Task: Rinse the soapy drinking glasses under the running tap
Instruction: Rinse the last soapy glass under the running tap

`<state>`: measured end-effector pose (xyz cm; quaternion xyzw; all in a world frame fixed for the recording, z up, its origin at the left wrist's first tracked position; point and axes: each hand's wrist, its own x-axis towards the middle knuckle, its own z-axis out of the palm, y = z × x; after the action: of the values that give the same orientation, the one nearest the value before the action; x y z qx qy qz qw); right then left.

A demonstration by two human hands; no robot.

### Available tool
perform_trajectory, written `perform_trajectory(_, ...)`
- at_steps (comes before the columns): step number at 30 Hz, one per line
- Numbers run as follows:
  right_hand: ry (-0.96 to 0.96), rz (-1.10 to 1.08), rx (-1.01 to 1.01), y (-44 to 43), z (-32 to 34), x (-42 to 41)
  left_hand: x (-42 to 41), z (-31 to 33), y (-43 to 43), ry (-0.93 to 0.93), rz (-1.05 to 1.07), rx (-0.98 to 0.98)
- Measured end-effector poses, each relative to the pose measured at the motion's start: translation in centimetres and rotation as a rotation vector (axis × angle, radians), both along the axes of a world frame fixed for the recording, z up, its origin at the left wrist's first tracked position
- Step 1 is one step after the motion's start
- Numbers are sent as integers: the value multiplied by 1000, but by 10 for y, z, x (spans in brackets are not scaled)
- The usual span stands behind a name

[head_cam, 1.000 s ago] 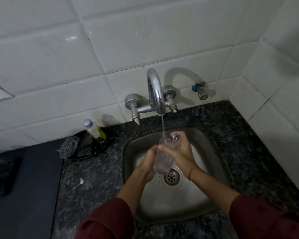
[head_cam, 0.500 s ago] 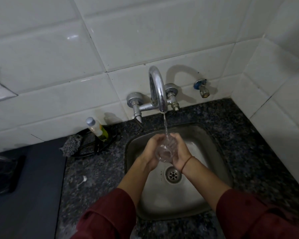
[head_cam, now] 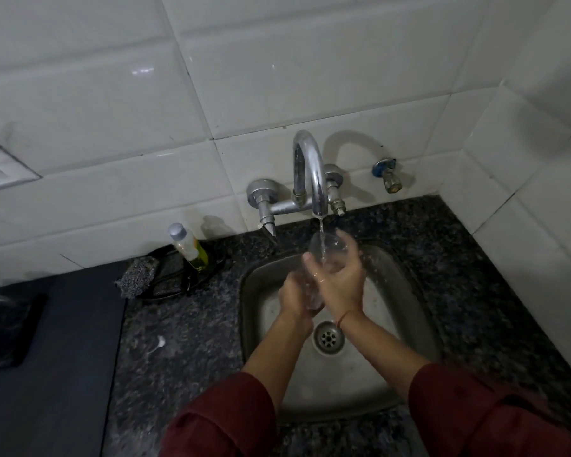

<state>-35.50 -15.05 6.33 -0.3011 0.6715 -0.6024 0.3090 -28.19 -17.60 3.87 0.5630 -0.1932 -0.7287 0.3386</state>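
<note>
Between the two hands, the drinking glass [head_cam: 333, 249] is clasped: right hand [head_cam: 341, 285] curled round its upper wall, left hand [head_cam: 292, 296] gripping near its base. Water from the tap [head_cam: 310, 173] runs into it above the sink [head_cam: 396, 311]. Likely light, slippery, breakable; best held round the wall.

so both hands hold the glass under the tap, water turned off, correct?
No, the water is on: the head view shows a stream falling from the tap onto the glass. The left hand and right hand do hold it.
</note>
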Motion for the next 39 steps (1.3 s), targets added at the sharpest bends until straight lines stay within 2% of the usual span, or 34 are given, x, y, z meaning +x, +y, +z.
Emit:
perform_trajectory(2,183,186,-45,10,-7,9,6,-8,7,4,22,-6)
perform_trajectory(4,294,258,-64,13,-12,9,11,-12,12,-37,-1,-23)
perform_trajectory(6,293,219,-73,12,-15,4,14,-11,11,-102,-85,-51)
perform_trajectory(9,331,119,-15,22,-21,-3,16,-12,-5,-203,-60,-150)
perform_trajectory(12,429,253,0,36,-29,1,20,-5,-18,-278,-10,-271)
perform_trajectory(14,419,300,-18,35,-25,1,22,4,-23,-311,-17,-345)
perform_trajectory(18,346,63,17,28,-19,1,22,16,-28,-346,-3,-487)
perform_trajectory(24,398,337,-23,46,-21,10,21,23,-31,-410,42,-576)
perform_trajectory(29,321,45,6,32,-14,6,23,28,-40,-469,31,-627)
perform_trajectory(32,365,146,50,48,-25,6,23,27,-39,-496,27,-647)
perform_trajectory(35,353,236,9,52,-20,10,21,30,-34,-500,40,-684)
perform_trajectory(39,358,124,-26,33,-3,3,22,37,-32,-518,86,-746)
